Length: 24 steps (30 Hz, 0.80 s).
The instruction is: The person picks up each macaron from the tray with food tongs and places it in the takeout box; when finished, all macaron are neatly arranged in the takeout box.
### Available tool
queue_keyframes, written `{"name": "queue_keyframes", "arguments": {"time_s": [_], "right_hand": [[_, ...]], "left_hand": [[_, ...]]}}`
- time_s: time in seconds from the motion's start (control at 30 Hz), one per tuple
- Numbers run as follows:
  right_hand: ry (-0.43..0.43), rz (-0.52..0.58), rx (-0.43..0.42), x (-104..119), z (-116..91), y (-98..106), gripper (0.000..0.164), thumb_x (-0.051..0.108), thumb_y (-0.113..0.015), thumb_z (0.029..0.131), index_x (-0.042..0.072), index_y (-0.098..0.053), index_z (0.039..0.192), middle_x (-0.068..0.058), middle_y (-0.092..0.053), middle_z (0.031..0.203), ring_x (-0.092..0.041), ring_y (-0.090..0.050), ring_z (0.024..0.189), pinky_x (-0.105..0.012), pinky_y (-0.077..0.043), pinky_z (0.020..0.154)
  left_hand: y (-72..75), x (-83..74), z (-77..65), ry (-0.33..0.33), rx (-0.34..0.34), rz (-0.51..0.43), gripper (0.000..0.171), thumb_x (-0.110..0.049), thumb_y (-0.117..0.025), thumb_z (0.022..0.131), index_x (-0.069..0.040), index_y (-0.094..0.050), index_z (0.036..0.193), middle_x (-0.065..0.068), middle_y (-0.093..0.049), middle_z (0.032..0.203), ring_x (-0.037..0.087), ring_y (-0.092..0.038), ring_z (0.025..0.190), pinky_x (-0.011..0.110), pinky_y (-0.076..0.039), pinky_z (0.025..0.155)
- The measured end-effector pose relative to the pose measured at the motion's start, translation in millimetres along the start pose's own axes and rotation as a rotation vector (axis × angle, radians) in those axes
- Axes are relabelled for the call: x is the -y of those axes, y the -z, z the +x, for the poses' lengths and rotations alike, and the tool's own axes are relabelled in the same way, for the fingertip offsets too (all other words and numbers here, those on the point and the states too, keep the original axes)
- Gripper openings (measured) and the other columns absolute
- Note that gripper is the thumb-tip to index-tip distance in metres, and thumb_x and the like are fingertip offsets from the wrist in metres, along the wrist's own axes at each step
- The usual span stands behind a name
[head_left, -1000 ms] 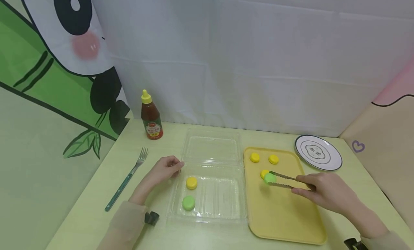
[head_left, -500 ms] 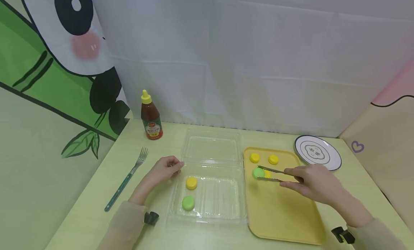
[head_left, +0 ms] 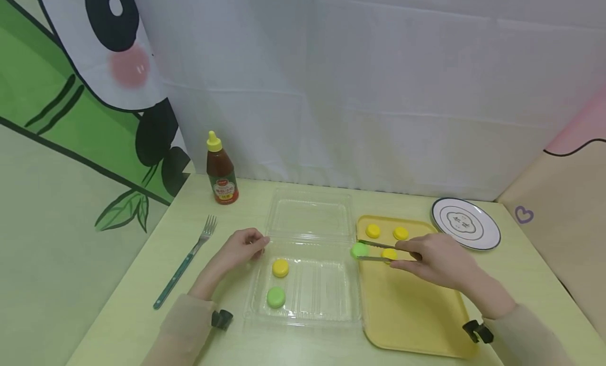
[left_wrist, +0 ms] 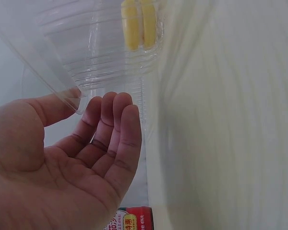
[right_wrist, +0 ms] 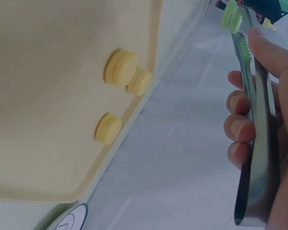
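My left hand (head_left: 242, 246) pinches the left rim of a clear plastic clamshell container (head_left: 326, 287) between thumb and fingers. The container lies open on the table, with a yellow macaron (head_left: 280, 267) and a green macaron (head_left: 276, 297) inside. My right hand (head_left: 437, 261) grips metal tongs (right_wrist: 261, 143). Their tips pinch another green macaron (head_left: 359, 250), held above the container's right rim, beside the yellow tray (head_left: 416, 308). On the tray sit three yellow macarons, one (head_left: 389, 254) partly behind the tongs and two, left (head_left: 373, 231) and right (head_left: 400, 233), near its far edge.
A sauce bottle (head_left: 222, 171) with a yellow cap stands at the back left. A fork (head_left: 184, 268) with a green handle lies left of my left hand. At the back right, a white plate (head_left: 466, 224) sits next to the tray. A white cloth (head_left: 331, 92) hangs behind the table.
My right hand has moved left with the tongs, carrying the green macaron from above the tray to the container's right rim. The left hand has stayed where it was.
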State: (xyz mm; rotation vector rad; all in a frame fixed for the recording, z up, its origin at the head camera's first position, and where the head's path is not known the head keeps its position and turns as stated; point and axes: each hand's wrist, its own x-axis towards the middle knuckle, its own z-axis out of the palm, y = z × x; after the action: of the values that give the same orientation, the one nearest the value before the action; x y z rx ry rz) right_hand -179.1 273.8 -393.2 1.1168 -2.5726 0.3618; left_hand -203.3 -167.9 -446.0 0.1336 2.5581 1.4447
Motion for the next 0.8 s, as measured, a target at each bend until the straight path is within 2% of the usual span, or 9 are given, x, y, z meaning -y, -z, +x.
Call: {"name": "queue_keyframes", "arguments": {"time_s": [0.07,0.2,0.33,0.5,0.57,0.73,0.8], "right_hand": [[0.007,0.009,0.006,0.7,3.5,-3.4,0.023,0.041,-0.080,0.083,0.021,-0.076,0.093,0.023,-0.039,0.060,0.008,-0.029,0.051,-0.016,-0.027,0.046],[0.040,0.016,0.001,3.2,10.4,-10.0,0.023,0.043,-0.080,0.083,0.022,-0.075,0.092,0.024,-0.048,0.063,0.010,-0.034,0.050,-0.014,-0.030,0.046],[0.071,0.011,-0.007,6.8,17.6,-16.1,0.023,0.043,-0.079,0.083,0.023,-0.075,0.091,0.023,-0.048,0.061,0.010,-0.033,0.049,-0.015,-0.030,0.046],[0.065,0.030,0.028,11.1,24.6,-24.9,0.027,0.044,-0.077,0.086,0.018,-0.077,0.095,0.018,-0.062,0.070,0.008,-0.039,0.052,-0.017,-0.036,0.050],[0.067,0.031,0.039,13.0,27.2,-28.2,0.026,0.044,-0.076,0.087,0.019,-0.076,0.093,0.019,-0.059,0.069,0.007,-0.038,0.052,-0.018,-0.035,0.050],[0.077,0.033,0.058,18.2,34.1,-34.2,0.022,0.045,-0.076,0.087,0.024,-0.067,0.084,0.020,-0.041,0.060,0.007,-0.029,0.049,-0.018,-0.026,0.046],[0.070,0.042,0.075,19.8,36.5,-36.2,0.023,0.045,-0.075,0.087,0.023,-0.069,0.085,0.020,-0.039,0.060,0.007,-0.029,0.049,-0.018,-0.028,0.047]], "left_hand": [[0.0,-0.3,-0.1,-0.002,0.000,-0.001,0.027,-0.026,-0.059,0.102,0.001,-0.063,0.096,0.009,-0.060,0.078,0.022,-0.056,0.073,0.032,-0.045,0.067],[-0.3,-0.8,-0.6,0.002,0.000,-0.003,0.027,-0.025,-0.058,0.102,0.001,-0.063,0.095,0.009,-0.060,0.078,0.022,-0.055,0.072,0.032,-0.045,0.067],[-0.4,-1.5,-0.8,0.009,0.000,-0.004,0.026,-0.024,-0.058,0.102,0.001,-0.062,0.095,0.009,-0.060,0.078,0.022,-0.055,0.072,0.032,-0.045,0.067],[-0.6,-1.2,-0.3,0.011,-0.001,-0.003,0.026,-0.024,-0.058,0.102,0.001,-0.063,0.096,0.009,-0.060,0.078,0.022,-0.055,0.073,0.032,-0.045,0.067],[-0.5,-0.9,-0.2,0.006,0.000,-0.001,0.027,-0.025,-0.058,0.102,0.001,-0.063,0.096,0.008,-0.060,0.078,0.022,-0.055,0.072,0.032,-0.045,0.067],[-0.4,-0.2,0.0,-0.012,0.004,-0.004,0.027,-0.025,-0.059,0.102,0.001,-0.063,0.095,0.008,-0.059,0.076,0.021,-0.055,0.071,0.032,-0.045,0.067],[-0.5,-0.1,0.2,-0.012,0.004,-0.004,0.027,-0.025,-0.059,0.102,0.001,-0.063,0.095,0.008,-0.059,0.076,0.021,-0.054,0.071,0.032,-0.045,0.067]]}}
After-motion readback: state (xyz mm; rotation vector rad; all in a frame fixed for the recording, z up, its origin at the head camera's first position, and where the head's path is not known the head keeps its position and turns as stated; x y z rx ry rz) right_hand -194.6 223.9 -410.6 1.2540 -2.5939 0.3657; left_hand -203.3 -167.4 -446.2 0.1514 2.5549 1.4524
